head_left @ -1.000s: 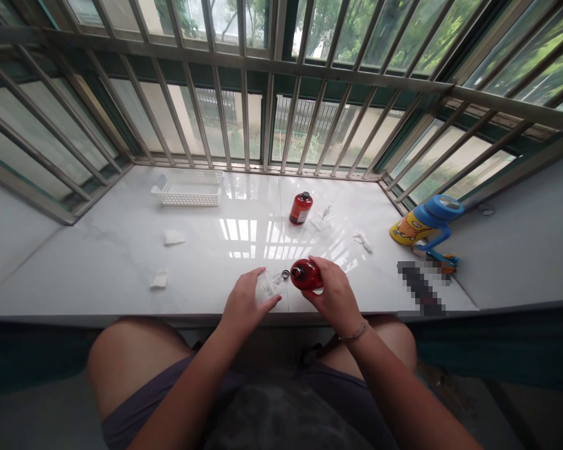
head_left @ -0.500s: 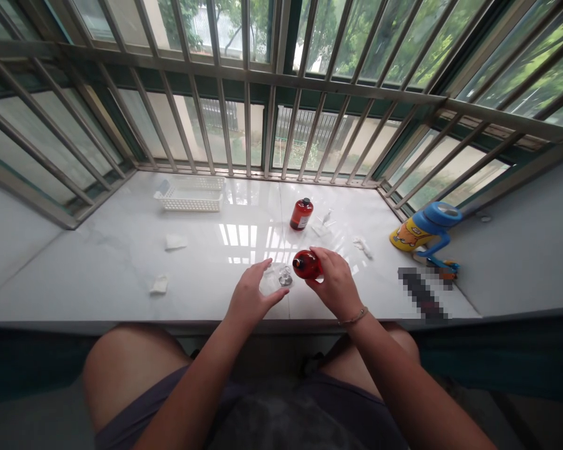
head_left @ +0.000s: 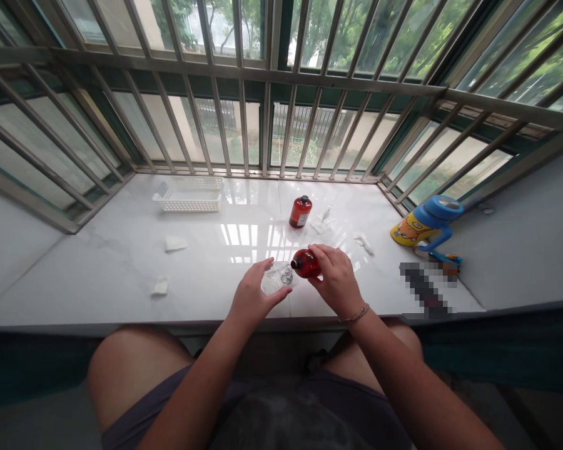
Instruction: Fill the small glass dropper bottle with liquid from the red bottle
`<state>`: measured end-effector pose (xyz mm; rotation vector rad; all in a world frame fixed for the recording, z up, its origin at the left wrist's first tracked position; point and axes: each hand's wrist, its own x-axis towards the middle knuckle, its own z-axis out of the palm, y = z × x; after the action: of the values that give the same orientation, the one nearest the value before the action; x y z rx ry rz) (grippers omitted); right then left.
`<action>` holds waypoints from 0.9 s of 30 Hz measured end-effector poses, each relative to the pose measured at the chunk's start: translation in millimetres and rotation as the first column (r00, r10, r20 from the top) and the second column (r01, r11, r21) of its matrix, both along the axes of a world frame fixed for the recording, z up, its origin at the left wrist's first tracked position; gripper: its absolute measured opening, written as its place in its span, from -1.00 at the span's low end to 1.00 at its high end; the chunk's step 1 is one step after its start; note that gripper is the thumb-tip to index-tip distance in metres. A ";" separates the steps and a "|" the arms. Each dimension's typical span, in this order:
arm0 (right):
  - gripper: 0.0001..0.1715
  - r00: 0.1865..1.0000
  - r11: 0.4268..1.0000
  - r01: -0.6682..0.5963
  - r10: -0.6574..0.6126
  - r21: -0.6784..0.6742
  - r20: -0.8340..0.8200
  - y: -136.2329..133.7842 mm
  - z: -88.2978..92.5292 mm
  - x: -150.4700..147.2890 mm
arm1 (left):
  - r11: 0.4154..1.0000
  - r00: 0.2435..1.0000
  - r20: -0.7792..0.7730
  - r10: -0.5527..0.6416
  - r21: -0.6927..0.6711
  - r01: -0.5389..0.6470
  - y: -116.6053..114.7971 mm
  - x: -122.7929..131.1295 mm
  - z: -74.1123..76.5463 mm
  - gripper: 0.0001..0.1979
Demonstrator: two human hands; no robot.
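Observation:
My right hand [head_left: 336, 281] grips a red bottle [head_left: 305, 263] lying on its side, its narrow black-tipped neck pointing left. My left hand [head_left: 254, 294] curves around a clear cup-like container [head_left: 274, 280], close to the bottle's neck. A small dark ring with a metallic shine [head_left: 286, 275] sits at the container's right side; whether it is inside or behind cannot be told. A second red bottle [head_left: 301, 212] with a black cap and white label stands upright farther back on the white marble sill [head_left: 122, 275].
A white plastic basket [head_left: 187, 195] sits at the back left, with tissue scraps [head_left: 175, 244] nearby. A small clear piece [head_left: 326, 215] lies beyond my right hand. A yellow cartoon cup with a blue lid [head_left: 426, 222] and a pixelated object [head_left: 425, 290] are at right. Metal window bars line the far edge.
The clear container has slid right, under my left hand, and now overlaps the small ring. The red bottle sits slightly higher in view, and my left fingers have moved around the container.

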<state>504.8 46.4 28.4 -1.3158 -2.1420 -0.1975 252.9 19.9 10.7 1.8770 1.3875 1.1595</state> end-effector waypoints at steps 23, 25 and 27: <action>-0.24 0.998 1.000 0.028 -0.028 0.008 0.055 -0.1 6.1 5.4 | 0.996 0.993 0.118 0.004 -0.087 0.006 -0.4 8.0 -8.8 -0.26; -0.23 0.998 1.000 0.029 -0.029 0.009 0.060 0.1 6.5 5.6 | 0.995 0.992 0.128 0.007 -0.097 0.006 -0.9 7.9 -10.0 -0.26; -0.22 0.997 0.999 0.031 -0.031 0.008 0.064 0.3 6.9 6.0 | 0.995 0.990 0.138 0.010 -0.101 0.004 -1.2 8.1 -11.0 -0.26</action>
<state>510.8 46.7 35.3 -1.3566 -2.1728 -0.2627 261.0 18.7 -0.3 1.6920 1.3470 1.1750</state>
